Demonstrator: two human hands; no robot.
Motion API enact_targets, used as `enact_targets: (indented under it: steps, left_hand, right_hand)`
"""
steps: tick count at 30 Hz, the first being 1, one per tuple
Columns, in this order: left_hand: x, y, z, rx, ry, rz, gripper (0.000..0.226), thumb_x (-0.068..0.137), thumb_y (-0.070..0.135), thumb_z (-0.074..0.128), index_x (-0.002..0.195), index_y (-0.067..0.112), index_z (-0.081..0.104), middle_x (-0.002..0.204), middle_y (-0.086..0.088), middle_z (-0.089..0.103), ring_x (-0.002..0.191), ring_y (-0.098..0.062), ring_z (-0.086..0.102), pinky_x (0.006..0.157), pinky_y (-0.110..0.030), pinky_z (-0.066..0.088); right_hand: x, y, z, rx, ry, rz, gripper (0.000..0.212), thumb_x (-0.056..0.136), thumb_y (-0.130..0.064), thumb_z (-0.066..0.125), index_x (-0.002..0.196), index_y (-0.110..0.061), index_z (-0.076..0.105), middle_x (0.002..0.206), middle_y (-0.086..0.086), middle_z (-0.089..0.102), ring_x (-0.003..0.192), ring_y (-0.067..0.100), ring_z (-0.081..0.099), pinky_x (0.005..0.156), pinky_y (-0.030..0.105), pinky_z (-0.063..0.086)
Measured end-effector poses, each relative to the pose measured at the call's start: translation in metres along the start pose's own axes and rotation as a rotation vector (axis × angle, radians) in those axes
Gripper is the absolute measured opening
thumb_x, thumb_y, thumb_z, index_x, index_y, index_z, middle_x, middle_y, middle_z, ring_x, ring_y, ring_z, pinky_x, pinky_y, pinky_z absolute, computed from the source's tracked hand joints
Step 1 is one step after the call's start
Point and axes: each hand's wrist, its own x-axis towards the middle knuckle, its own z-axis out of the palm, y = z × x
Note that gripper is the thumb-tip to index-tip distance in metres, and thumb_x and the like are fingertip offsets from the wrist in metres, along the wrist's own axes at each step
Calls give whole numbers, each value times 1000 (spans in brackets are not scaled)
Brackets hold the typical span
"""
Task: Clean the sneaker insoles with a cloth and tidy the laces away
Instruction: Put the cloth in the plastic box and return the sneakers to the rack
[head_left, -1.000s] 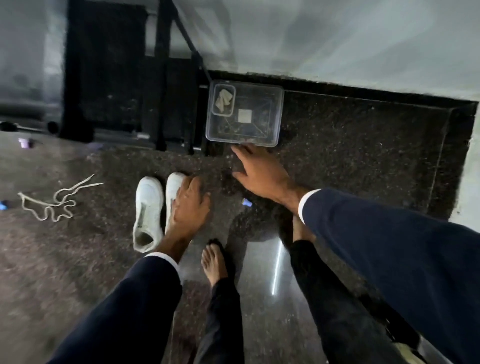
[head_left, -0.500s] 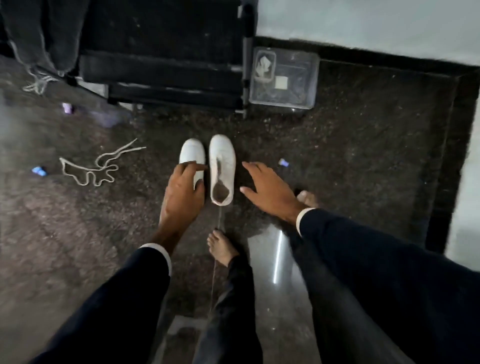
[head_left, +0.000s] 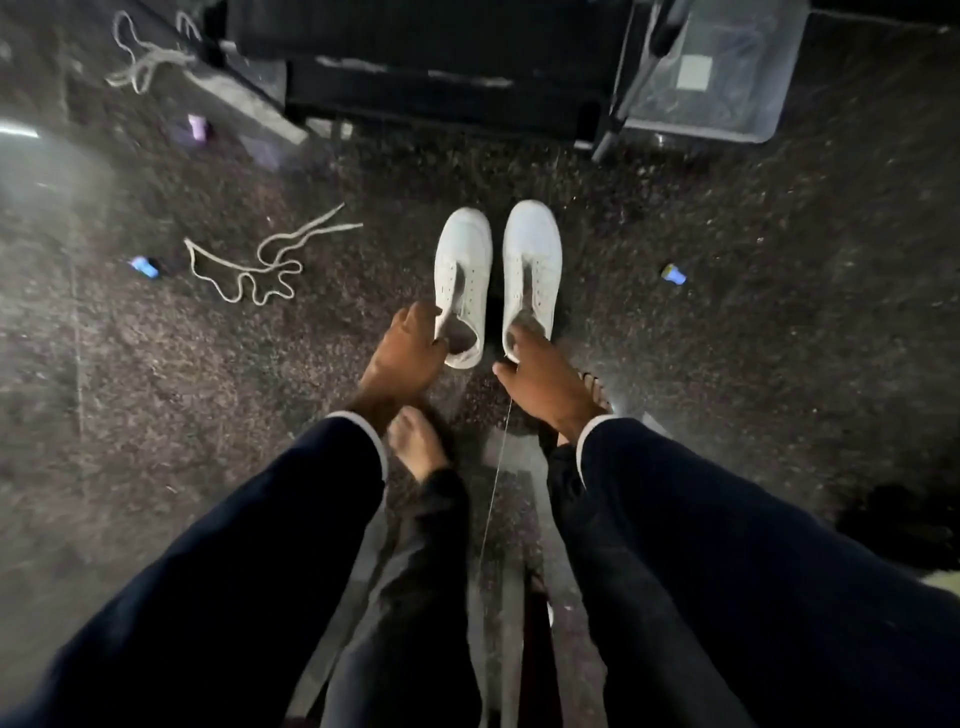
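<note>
Two white laceless sneakers stand side by side on the dark speckled floor, toes pointing away from me: the left sneaker (head_left: 464, 270) and the right sneaker (head_left: 532, 260). My left hand (head_left: 402, 358) grips the left sneaker's collar at the heel opening. My right hand (head_left: 540, 379) holds the heel end of the right sneaker, fingers in its opening. A loose lace (head_left: 254, 265) lies on the floor to the left. A second lace (head_left: 140, 62) lies at the far upper left. No cloth is visible.
A clear plastic box (head_left: 727, 78) sits at the upper right beside dark metal furniture legs (head_left: 431, 67). Small blue objects lie on the floor at the left (head_left: 144, 266) and at the right (head_left: 674, 274); a purple one (head_left: 197, 127) lies farther back. My bare feet (head_left: 415, 447) are below my hands.
My view has shifted back and down. My left hand moved from the sneaker's top to its heel collar, and my right hand came in from the floor onto the right sneaker's heel.
</note>
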Motion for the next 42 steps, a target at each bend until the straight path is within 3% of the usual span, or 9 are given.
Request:
enact_targets:
  steps: [6,12,17,25,28,30,36,39,42]
  left_hand:
    - [71,-59,31,41,-118,-64,46,92,21,52,133,1,47,135,-27,54,125,-46,53,98,-48,43]
    - [125,-104,68,7,-181,-89,66,91,24,64,149,9,37,149,-19,43,137,-36,45,110,-42,38]
    - [143,-122,108,-37,-162,-45,54,94,21,63,141,6,42,139,-19,53,127,-34,53,95,-37,42]
    - [157,-134,98,12,-103,-22,37,93,19,57,129,14,56,124,-11,65,115,-30,62,76,-28,43]
    - [143,-131,81,-94,-138,-30,38,94,21,56,131,14,58,128,-12,65,118,-31,61,87,-34,50]
    - [130,-126,68,-256,-168,-19,47,90,27,57,135,14,54,129,-13,64,119,-32,61,98,-45,51]
    - [101,-117,26,-592,-127,121,102,74,66,79,152,18,34,145,-14,51,134,-40,49,106,-65,42]
    - [33,-61,-43,-552,-79,127,123,63,65,83,158,21,19,158,-10,28,148,-31,27,118,-49,33]
    - [-13,-27,-92,-481,-66,225,114,78,41,86,161,24,10,163,-8,15,148,-19,13,115,-34,20]
  right_hand:
    - [71,11,53,-10,52,91,52,99,-28,59,143,-6,42,143,20,49,138,37,42,107,44,40]
    - [119,14,113,9,98,168,64,99,-24,57,152,-2,28,144,24,49,131,39,50,104,43,43]
    - [142,12,144,0,199,160,73,95,-20,54,153,6,19,128,28,60,112,44,63,90,48,52]
    - [150,17,130,54,246,227,31,92,-10,61,121,-1,54,119,22,67,112,40,64,87,43,50]
    - [128,8,116,103,282,215,23,92,-10,60,113,-2,62,112,21,70,108,36,66,82,34,48]
    - [108,0,104,111,301,184,21,93,-8,58,111,0,65,107,22,72,103,35,68,80,31,48]
    - [38,-22,63,240,255,79,41,72,-28,49,109,-20,64,97,12,73,88,36,72,73,55,61]
    - [-21,-74,13,206,258,25,38,75,-31,49,107,-18,65,90,8,73,84,30,72,74,51,59]
    - [-76,-124,-38,198,343,-84,27,84,-24,57,105,-13,70,84,4,75,75,19,71,69,44,58]
